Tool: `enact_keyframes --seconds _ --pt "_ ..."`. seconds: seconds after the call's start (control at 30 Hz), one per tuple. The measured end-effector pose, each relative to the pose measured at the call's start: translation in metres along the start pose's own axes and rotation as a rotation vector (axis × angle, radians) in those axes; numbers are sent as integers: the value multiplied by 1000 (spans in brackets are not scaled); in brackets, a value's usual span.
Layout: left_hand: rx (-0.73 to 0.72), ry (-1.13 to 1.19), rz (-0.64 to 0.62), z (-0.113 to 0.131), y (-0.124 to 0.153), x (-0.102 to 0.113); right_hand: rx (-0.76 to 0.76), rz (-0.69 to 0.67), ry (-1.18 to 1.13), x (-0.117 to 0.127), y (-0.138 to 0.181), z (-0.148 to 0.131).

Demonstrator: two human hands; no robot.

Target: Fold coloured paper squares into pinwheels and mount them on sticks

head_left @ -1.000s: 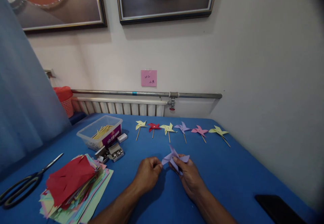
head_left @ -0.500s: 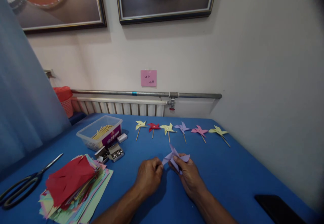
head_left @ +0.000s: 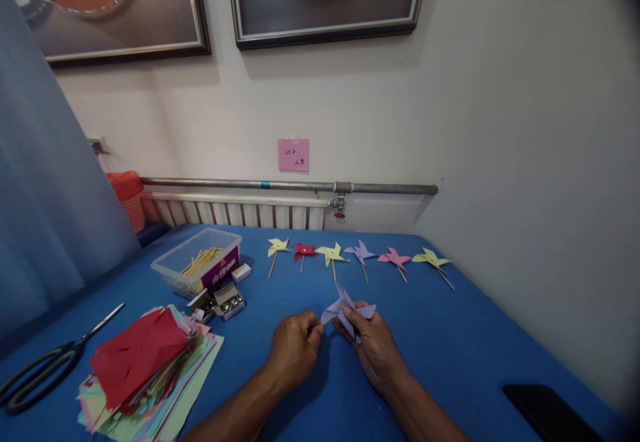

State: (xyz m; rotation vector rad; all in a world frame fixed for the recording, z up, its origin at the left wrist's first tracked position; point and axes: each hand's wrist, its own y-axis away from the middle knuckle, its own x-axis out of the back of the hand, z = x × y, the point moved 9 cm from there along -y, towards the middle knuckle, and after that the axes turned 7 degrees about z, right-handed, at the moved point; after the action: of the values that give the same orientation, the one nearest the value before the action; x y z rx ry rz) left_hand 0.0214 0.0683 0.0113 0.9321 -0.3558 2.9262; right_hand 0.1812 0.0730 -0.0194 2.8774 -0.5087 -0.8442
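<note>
A purple paper pinwheel (head_left: 338,311) with folded blades is pinched in my right hand (head_left: 376,350), thumb pressed on its middle. No stick shows on it. Just to its left, my left hand (head_left: 296,343) is closed, thumb and index fingertips pressed together close to the pinwheel's left blade. Whatever those fingertips hold, if anything, is hidden. Beyond my hands lies a row of several finished-looking pinwheels on sticks, among them a red pinwheel (head_left: 304,251), a lilac pinwheel (head_left: 361,252) and a pink pinwheel (head_left: 394,257).
At left, a stack of coloured paper (head_left: 143,355) lies beside black-handled scissors (head_left: 60,362). Behind it are a small open box of metal pushpins (head_left: 231,303) and a clear plastic tub (head_left: 170,270) of wooden sticks. A dark flat object (head_left: 547,412) rests at lower right on the blue table (head_left: 450,349).
</note>
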Motion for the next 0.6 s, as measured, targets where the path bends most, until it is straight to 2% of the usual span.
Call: enact_keyframes --seconds 0.6 --pt "-5 29 5 -5 -1 -4 2 9 5 4 -4 4"
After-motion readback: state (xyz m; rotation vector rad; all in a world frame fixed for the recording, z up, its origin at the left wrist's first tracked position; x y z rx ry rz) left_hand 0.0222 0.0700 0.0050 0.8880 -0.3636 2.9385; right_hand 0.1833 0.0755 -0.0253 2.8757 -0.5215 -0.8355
